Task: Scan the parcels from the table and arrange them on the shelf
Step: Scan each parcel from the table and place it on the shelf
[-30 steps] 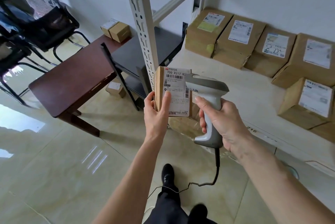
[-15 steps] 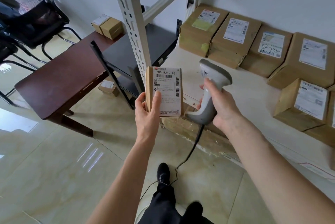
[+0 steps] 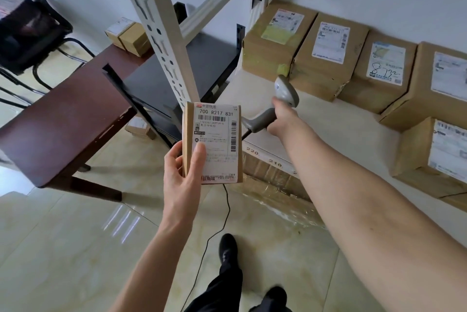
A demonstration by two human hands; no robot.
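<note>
The left hand [image 3: 180, 175] gripped a small parcel [image 3: 212, 142] by its lower left edge, thumb across the white label, holding it upright in the air with the label facing the camera, above the floor and just left of the shelf's near corner. The right hand [image 3: 280, 119] was curled round the handle of a grey scanner [image 3: 274, 107], reaching out over the near left part of the shelf [image 3: 328, 130], the scanner head pointing up and away and its black cord [image 3: 222, 223] trailing down to the floor. Several brown boxes [image 3: 328, 54] with labels stood in a row along the far wall on the shelf. To the left, two more small boxes [image 3: 129, 35] sat at the far end of the dark red tabletop [image 3: 58, 119].
</note>
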